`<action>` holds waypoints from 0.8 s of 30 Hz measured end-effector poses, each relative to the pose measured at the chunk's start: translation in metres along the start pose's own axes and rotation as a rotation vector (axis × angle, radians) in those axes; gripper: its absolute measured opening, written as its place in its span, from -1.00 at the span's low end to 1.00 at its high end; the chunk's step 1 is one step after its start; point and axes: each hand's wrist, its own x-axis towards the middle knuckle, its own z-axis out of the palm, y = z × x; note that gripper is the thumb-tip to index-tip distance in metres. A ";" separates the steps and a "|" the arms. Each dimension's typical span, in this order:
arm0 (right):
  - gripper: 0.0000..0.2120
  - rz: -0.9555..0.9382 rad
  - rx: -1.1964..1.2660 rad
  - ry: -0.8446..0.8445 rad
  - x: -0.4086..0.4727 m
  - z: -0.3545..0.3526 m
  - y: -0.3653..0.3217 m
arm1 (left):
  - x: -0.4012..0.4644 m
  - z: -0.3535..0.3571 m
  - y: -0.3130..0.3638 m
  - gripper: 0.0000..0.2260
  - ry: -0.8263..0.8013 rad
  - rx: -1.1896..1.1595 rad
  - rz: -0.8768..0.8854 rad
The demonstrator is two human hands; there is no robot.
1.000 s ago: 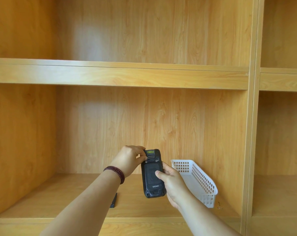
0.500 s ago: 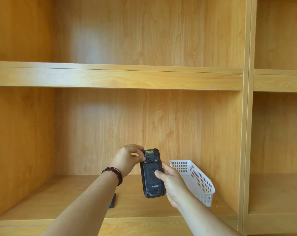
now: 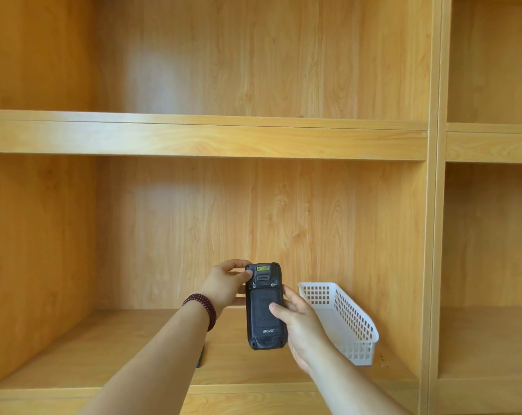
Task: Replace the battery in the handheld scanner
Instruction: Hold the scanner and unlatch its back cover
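Both hands are on the scanner (image 3: 265, 307), which I hold upright in front of the shelf (image 3: 128, 348), its back cover facing me so I can get at the battery side. My right hand (image 3: 301, 327) wraps the lower right edge from behind, thumb pressed flat on the cover, to steady the body. My left hand (image 3: 227, 284) pinches the top left corner, thumb on the back near the latch and fingers curled over the top, probably to work the catch there. The cover looks closed, so I judge the battery is not out yet.

Just right of my right hand a white basket (image 3: 348, 322) sits on the shelf. Below my left forearm a small dark thing (image 3: 200, 356) lies flat on the shelf, mostly hidden; I cannot tell whether it is the spare battery.
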 end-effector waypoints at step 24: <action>-0.93 -0.479 -1.119 -0.019 0.037 -0.016 -0.036 | 0.016 -0.003 -0.014 -0.72 0.048 -0.060 0.049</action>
